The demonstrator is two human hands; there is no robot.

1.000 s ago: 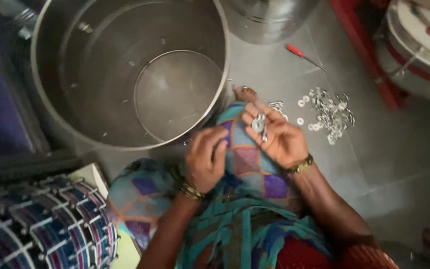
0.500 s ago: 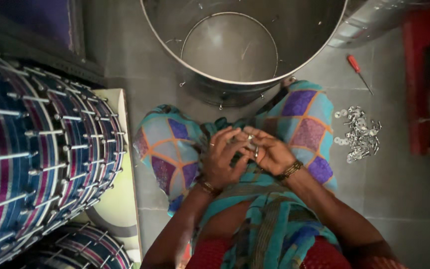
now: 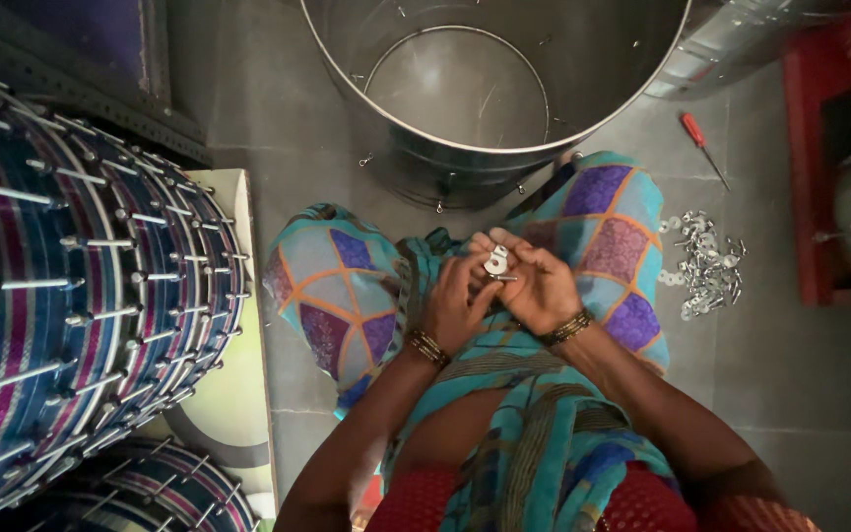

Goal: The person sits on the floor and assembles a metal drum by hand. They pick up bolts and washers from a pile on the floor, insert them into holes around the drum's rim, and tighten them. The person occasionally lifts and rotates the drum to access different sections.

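Metal bracket (image 3: 495, 262) is clamped between right hand (image 3: 544, 291) and left hand (image 3: 455, 310), both grips closed on it, above the lap.

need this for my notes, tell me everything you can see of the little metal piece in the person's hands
The small metal piece looks like a flat, silvery, shiny bracket or lug with a rounded outline; finer detail is too small to tell. It sits upright between the fingertips of the left hand and right hand, held over the lap. A thin rod or screw seems to stick out just below it.
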